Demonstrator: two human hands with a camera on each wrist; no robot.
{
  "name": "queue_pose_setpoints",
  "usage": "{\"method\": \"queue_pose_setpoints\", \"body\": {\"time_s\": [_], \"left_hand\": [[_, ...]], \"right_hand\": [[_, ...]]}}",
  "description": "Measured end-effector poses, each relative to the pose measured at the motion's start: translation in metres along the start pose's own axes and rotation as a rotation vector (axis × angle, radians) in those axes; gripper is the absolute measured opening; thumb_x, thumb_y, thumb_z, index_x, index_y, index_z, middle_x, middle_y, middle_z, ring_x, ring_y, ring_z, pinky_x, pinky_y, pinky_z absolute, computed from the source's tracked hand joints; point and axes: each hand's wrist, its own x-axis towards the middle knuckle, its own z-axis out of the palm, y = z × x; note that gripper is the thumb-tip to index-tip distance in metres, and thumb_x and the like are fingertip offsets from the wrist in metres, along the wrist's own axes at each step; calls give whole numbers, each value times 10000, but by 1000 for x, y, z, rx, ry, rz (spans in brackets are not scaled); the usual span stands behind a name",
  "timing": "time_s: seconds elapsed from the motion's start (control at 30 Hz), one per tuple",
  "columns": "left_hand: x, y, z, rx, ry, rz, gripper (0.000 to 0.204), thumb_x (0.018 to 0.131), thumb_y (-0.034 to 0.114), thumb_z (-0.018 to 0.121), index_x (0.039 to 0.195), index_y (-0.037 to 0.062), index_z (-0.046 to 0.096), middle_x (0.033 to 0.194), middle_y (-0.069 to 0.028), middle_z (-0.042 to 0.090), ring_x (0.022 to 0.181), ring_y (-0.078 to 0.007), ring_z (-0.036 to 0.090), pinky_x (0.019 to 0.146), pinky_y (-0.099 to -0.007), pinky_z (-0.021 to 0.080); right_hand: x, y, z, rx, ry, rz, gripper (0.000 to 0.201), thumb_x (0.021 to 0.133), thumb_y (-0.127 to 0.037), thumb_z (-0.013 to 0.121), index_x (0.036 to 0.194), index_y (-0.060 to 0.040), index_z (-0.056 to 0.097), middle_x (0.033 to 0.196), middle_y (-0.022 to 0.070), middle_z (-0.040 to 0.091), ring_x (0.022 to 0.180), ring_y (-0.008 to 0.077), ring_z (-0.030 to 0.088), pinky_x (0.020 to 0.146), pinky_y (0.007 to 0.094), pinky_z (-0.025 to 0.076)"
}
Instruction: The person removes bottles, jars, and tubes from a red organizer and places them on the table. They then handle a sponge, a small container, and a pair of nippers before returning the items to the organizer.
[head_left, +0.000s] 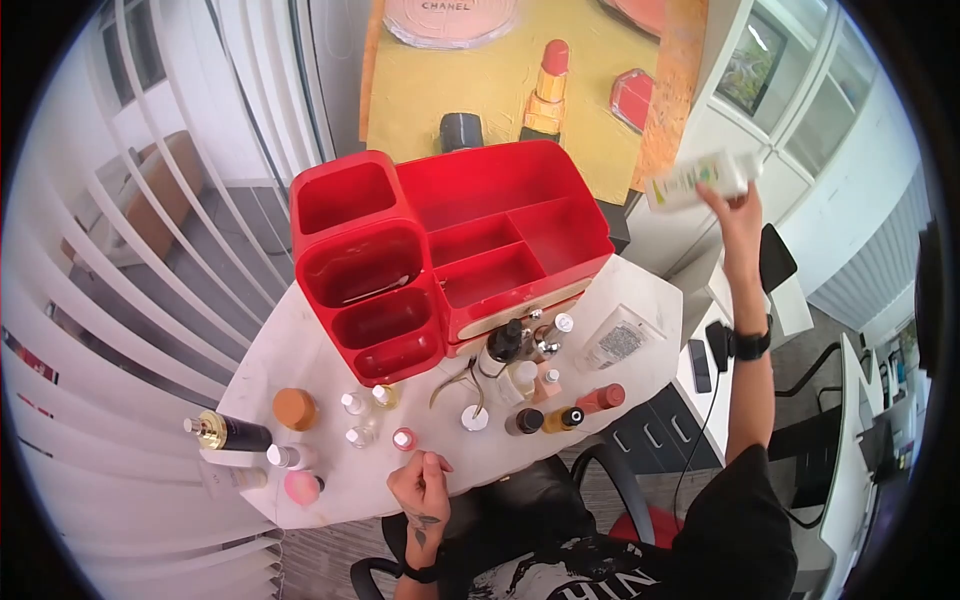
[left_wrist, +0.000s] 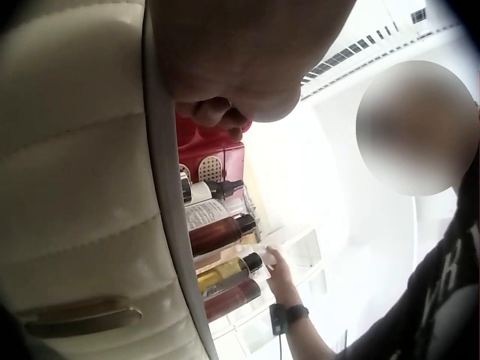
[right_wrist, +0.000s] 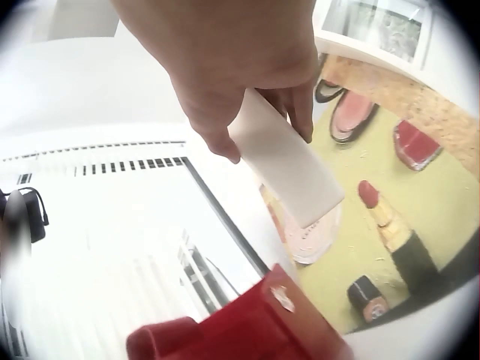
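Note:
My right hand (head_left: 728, 192) is raised high to the right of the table and grips a white box with green print (head_left: 698, 180). From the right wrist the box (right_wrist: 289, 161) shows as a plain white slab pinched between thumb and fingers, above the red organizer (right_wrist: 255, 326). My left hand (head_left: 430, 466) rests on the near edge of the white table (head_left: 300, 500) with loosely curled fingers (left_wrist: 217, 112) and holds nothing. A small pink-capped bottle (head_left: 403, 438) stands just beyond its fingertips. The red organizer (head_left: 450, 250) with several empty compartments stands at the back of the table.
Several bottles and jars stand across the table: a dark gold-capped bottle (head_left: 228, 432), an orange-lidded jar (head_left: 294, 408), amber and red bottles (head_left: 572, 412). A clear pouch (head_left: 620, 340) lies at right. Blinds hang at left, a desk with a phone (head_left: 700, 365) at right.

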Motion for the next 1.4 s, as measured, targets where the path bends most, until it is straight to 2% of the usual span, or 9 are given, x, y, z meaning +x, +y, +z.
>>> {"method": "queue_pose_setpoints", "body": {"time_s": [0.17,0.33,0.5,0.7,0.9,1.03,1.23,1.33,1.4], "left_hand": [[-1,-5,1,55,-1,30,449,1095,239,559,721,6,642,506,-5,449,463,-100,465,483,-301,335],[0,1,2,27,35,3,464,1107,266,555,727,16,648,511,10,462,471,-85,476,476,-292,335],[1,1,3,12,49,13,465,1109,263,551,732,8,647,511,5,474,467,-90,486,476,-288,346],[-2,2,5,36,39,-10,448,1105,240,544,738,7,652,509,-2,480,464,-92,490,477,-289,353],[-4,3,3,38,34,-11,444,1107,228,534,738,8,646,495,-1,473,454,-85,477,471,-289,351],[-1,1,4,40,49,30,440,1105,226,541,735,11,645,482,2,461,435,-90,471,461,-288,339],[-1,0,4,71,8,52,424,1101,200,547,737,5,644,484,3,460,434,-94,475,463,-287,337],[-1,1,3,58,16,41,428,1104,198,544,735,3,643,489,4,464,437,-91,472,463,-286,335],[-1,5,3,35,5,4,435,1106,204,543,734,3,642,492,5,466,439,-90,471,464,-284,334]], "right_hand": [[27,-81,50,20,-197,-71,668,870,-249,901,1370,31,560,1224,169,740,1097,225,740,969,372,584],[38,-69,116,-33,-400,-151,808,824,-266,924,1455,19,508,1289,175,716,1134,276,738,974,412,596],[46,-62,146,-214,-460,-208,831,795,-378,905,1399,61,541,1216,269,728,1133,381,732,985,436,584],[52,-45,160,-407,-620,-126,852,819,-475,878,1417,32,547,1294,238,706,1189,325,708,984,435,569],[7,-35,111,-266,-374,-230,556,965,-377,777,1340,5,629,1183,162,763,1052,262,740,901,380,577],[-63,-79,35,-429,-690,-78,361,1000,-334,731,1112,8,722,1032,173,756,922,277,750,774,414,583],[-118,-59,11,-632,-882,-225,257,1024,-261,687,986,-14,749,716,213,676,672,441,633,665,467,535],[-92,-50,-6,-624,-735,-255,283,1030,-260,692,946,5,744,673,198,650,579,353,640,612,450,513],[-68,-86,-17,-590,-508,-45,318,1039,-277,704,918,14,745,630,116,646,521,188,624,527,378,464]]}}
